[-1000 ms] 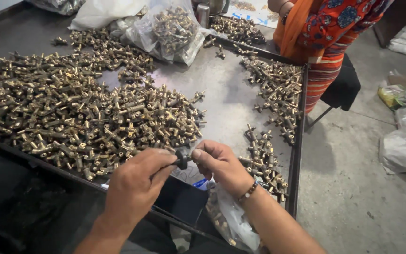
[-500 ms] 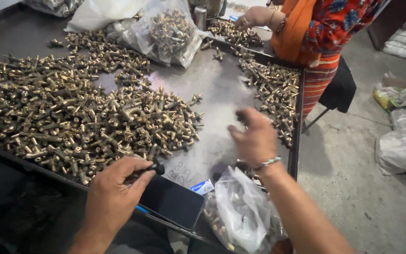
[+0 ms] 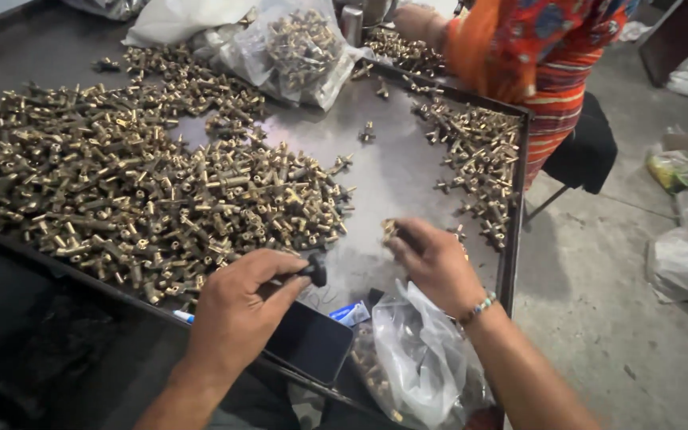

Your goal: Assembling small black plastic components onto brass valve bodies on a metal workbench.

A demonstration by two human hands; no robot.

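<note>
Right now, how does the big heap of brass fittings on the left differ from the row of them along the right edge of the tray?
The heap is broad, dense and piled; the row is a thin, sparse strip. The heap lies by the left hand; the row runs from the right hand toward the other person. Both are the same small brass pieces on one metal tray.

Grey metal surface (image 3: 396, 171), heaped with brass fittings (image 3: 121, 199); clear bags (image 3: 300, 48), a dark phone (image 3: 308, 342) at its near edge.
</note>
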